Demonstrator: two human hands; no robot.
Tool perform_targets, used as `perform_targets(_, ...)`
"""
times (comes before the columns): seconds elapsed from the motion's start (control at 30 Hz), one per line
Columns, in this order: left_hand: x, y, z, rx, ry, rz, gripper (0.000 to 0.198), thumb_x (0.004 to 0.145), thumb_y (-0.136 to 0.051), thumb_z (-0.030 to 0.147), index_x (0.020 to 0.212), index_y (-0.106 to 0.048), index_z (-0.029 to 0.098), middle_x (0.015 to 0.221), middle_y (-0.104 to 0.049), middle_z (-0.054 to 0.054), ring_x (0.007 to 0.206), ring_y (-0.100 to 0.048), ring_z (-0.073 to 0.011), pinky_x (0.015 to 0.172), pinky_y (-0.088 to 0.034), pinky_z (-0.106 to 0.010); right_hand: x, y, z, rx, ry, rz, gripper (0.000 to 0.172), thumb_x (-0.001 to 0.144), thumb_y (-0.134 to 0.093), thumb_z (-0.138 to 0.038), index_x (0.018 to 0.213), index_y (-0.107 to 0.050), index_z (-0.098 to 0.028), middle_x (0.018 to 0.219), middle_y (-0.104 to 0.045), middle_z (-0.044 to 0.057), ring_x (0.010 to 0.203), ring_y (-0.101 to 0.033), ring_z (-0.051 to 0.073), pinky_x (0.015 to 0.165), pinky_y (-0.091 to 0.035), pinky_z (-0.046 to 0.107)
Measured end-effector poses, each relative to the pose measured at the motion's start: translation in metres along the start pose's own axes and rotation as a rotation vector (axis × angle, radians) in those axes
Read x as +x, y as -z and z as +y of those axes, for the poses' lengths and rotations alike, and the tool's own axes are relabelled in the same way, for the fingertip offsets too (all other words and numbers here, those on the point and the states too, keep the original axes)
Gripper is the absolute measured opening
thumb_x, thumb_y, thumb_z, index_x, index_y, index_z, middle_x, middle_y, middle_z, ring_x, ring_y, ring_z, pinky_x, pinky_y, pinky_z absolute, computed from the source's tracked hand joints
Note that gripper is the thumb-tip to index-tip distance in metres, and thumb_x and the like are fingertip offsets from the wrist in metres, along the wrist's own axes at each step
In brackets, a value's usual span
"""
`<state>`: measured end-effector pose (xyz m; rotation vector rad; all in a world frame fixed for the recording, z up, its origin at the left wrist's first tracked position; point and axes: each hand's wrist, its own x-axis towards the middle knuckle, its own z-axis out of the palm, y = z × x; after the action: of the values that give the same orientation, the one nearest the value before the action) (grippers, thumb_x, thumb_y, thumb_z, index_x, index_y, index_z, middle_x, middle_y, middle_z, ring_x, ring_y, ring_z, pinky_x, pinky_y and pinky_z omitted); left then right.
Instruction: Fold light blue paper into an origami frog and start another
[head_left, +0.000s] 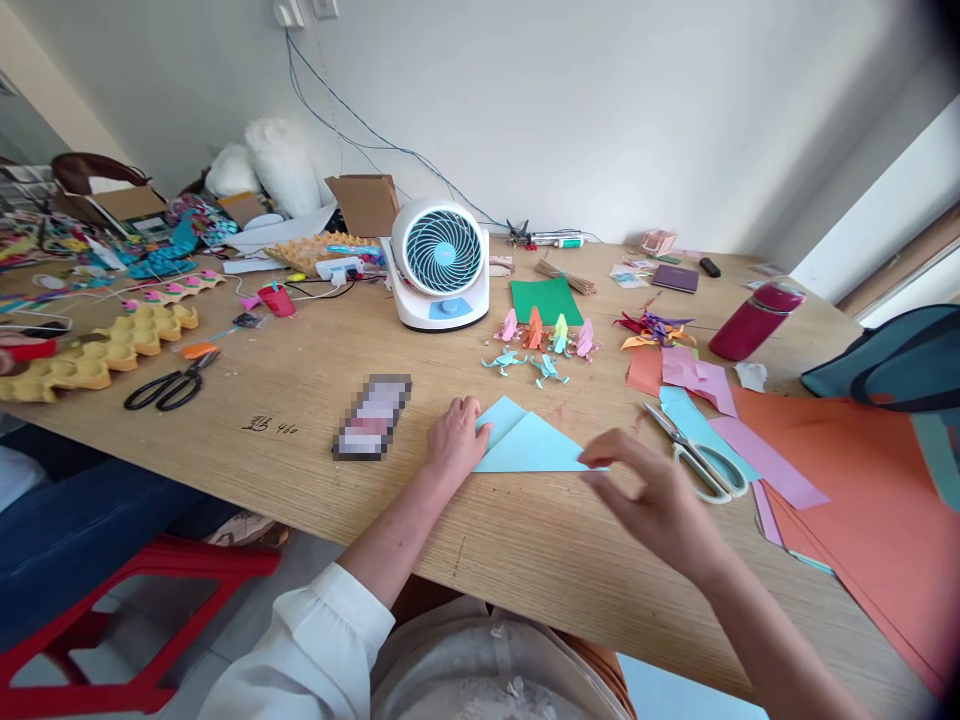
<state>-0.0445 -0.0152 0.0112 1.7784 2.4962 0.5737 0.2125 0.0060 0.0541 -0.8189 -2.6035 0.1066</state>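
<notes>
A light blue sheet of paper (pixel 540 446), folded into a triangular shape with a slanting layer on top, lies on the table in front of me. At its left end, my left hand (pixel 454 440) has curled fingers and its thumb on the paper, gripping that side. The thumb and forefinger of my right hand (pixel 649 495) come together around the sheet's right corner, with the tip showing between them. Just beyond the sheet are two light blue folded paper frogs (pixel 550 370) and several pink, orange and green folded figures (pixel 561 335).
Scissors with pale handles (pixel 709 465) lie right of my right hand, among paper strips and large orange sheets (pixel 877 480). A phone (pixel 373 417) is on the left, black scissors (pixel 174 385) farther left. Behind stand a fan (pixel 442 262) and a magenta bottle (pixel 756 322). Someone's leg (pixel 82 520) shows at left.
</notes>
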Motion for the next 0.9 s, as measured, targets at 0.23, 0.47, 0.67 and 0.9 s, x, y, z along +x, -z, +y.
perform_targets(0.23, 0.003, 0.006, -0.005, -0.127, 0.009, -0.066, 0.017, 0.095, -0.048, 0.030, 0.090, -0.064, 0.023, 0.076, -0.070, -0.002, 0.071, -0.064, -0.0177, 0.063, -0.038, -0.026, 0.021, -0.041, 0.000, -0.157, 0.138, -0.212, 0.042, 0.094, -0.052, -0.019, 0.136, -0.048, -0.012, 0.136, -0.055, 0.019, 0.119, -0.055, 0.030, 0.097, -0.048, 0.046)
perform_targets(0.47, 0.003, -0.002, -0.007, -0.294, -0.069, -0.026, 0.012, 0.090, -0.052, 0.021, 0.088, -0.064, 0.022, 0.074, -0.069, 0.000, 0.065, -0.061, -0.0152, 0.060, -0.036, -0.025, 0.019, -0.046, 0.007, -0.334, 0.273, -0.222, 0.038, 0.091, -0.042, -0.002, 0.125, -0.056, -0.009, 0.121, -0.063, 0.018, 0.102, -0.061, 0.026, 0.079, -0.050, 0.035)
perform_targets(0.67, 0.007, -0.003, -0.007, -0.408, -0.177, 0.065, 0.015, 0.093, -0.050, 0.020, 0.083, -0.061, 0.019, 0.083, -0.069, -0.002, 0.075, -0.061, -0.0146, 0.070, -0.043, -0.025, 0.021, -0.051, 0.026, -0.294, 0.282, -0.049, 0.026, 0.095, -0.044, -0.006, 0.115, -0.060, -0.011, 0.097, -0.069, 0.011, 0.083, -0.061, 0.022, 0.070, -0.044, 0.033)
perform_targets(0.9, 0.001, 0.008, 0.000, -0.613, -0.507, 0.074, 0.028, 0.100, -0.040, 0.034, 0.097, -0.063, 0.018, 0.096, -0.067, -0.006, 0.095, -0.061, -0.0176, 0.085, -0.046, -0.030, 0.018, -0.039, 0.042, -0.225, 0.106, 0.249, 0.018, 0.092, -0.048, -0.006, 0.095, -0.063, -0.017, 0.088, -0.071, 0.006, 0.083, -0.056, 0.023, 0.074, -0.038, 0.036)
